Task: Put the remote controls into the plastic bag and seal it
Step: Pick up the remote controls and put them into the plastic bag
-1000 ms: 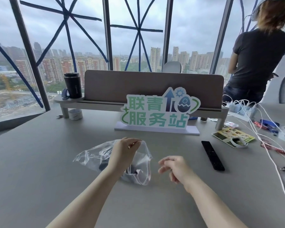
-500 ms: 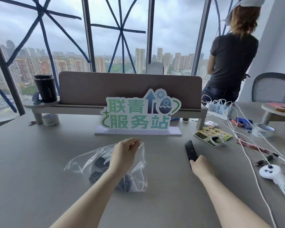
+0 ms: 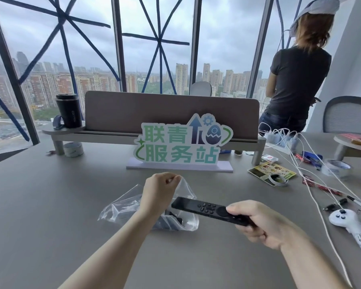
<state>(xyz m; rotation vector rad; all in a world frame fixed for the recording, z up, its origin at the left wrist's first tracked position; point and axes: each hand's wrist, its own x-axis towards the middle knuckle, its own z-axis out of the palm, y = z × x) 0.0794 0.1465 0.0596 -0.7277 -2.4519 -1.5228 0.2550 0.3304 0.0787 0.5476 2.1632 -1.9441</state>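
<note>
A clear plastic bag [image 3: 123,207] lies on the grey table [image 3: 50,215] with dark remote shapes inside it. My left hand [image 3: 157,193] pinches the bag's upper edge and lifts its mouth, which faces right. My right hand [image 3: 261,224] grips the near end of a long black remote control [image 3: 204,209]. The remote is held level above the table, and its far tip reaches the bag's mouth, just under my left hand.
A green and white sign [image 3: 181,144] stands behind the bag. White cables [image 3: 313,170], a white game controller [image 3: 350,228], tape rolls and a leaflet [image 3: 271,172] crowd the right side. A black mug [image 3: 68,111] sits on the shelf at left. A person [image 3: 296,74] stands by the window.
My right hand reached right to the black remote on the table, picked it up and brought it left to the bag's mouth. My left hand kept holding the bag's edge.
</note>
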